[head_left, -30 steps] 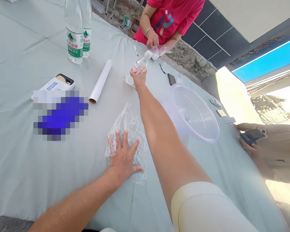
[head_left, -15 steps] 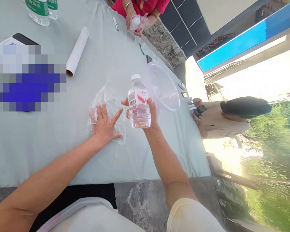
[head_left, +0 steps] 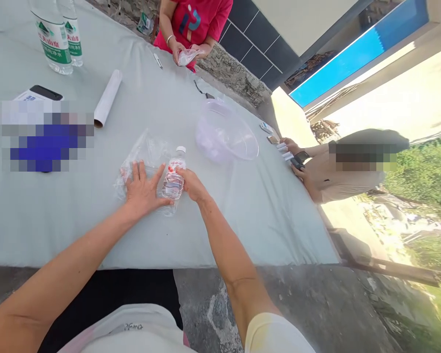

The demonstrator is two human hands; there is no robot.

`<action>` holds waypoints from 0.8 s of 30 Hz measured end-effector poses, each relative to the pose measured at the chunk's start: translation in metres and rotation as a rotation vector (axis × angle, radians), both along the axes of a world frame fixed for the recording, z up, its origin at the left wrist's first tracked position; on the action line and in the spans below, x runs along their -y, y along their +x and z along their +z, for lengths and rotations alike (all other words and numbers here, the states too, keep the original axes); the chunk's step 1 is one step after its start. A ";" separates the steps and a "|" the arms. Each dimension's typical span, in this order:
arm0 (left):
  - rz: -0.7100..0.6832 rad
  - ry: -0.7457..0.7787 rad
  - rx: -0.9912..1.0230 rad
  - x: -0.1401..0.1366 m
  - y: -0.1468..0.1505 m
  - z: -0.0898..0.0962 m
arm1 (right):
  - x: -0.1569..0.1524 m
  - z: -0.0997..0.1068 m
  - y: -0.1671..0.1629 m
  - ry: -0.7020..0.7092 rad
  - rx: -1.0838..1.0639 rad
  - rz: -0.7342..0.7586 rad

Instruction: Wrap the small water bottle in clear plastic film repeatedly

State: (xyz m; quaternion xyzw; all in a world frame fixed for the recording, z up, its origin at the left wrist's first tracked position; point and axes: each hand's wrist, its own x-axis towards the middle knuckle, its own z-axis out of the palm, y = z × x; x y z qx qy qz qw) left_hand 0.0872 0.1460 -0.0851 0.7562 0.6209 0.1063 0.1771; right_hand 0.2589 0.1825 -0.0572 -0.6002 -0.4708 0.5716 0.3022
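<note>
A pale cloth-covered table (head_left: 250,211) reaches toward nine o'clock, above grey concrete floor (head_left: 305,299) at six. Dark tiled wall (head_left: 244,49) stands near twelve — blue band (head_left: 360,51) at two, bright greenery (head_left: 422,181) at three.

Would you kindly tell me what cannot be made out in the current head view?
All in the head view:
Plastic film: part is covered by the left hand.
Right hand: most fingertips are obscured by the small bottle.
Tall bottles: their caps are cut off by the top edge.
Blue item: its details are lost to coarse pixel blur.
</note>
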 end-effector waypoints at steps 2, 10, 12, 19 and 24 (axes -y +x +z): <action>0.003 0.000 -0.002 0.004 -0.002 0.001 | 0.002 0.005 -0.001 0.010 0.058 0.010; -0.006 0.029 -0.058 0.007 -0.005 -0.001 | 0.012 0.011 -0.006 -0.033 0.227 -0.044; -0.011 0.023 -0.056 0.008 -0.005 -0.001 | 0.012 0.012 -0.010 -0.044 0.275 -0.051; -0.014 0.030 -0.022 0.010 -0.008 -0.004 | 0.010 0.019 -0.018 -0.045 0.433 -0.038; -0.032 0.031 -0.004 0.011 -0.009 -0.004 | 0.009 0.022 -0.017 -0.068 0.483 -0.012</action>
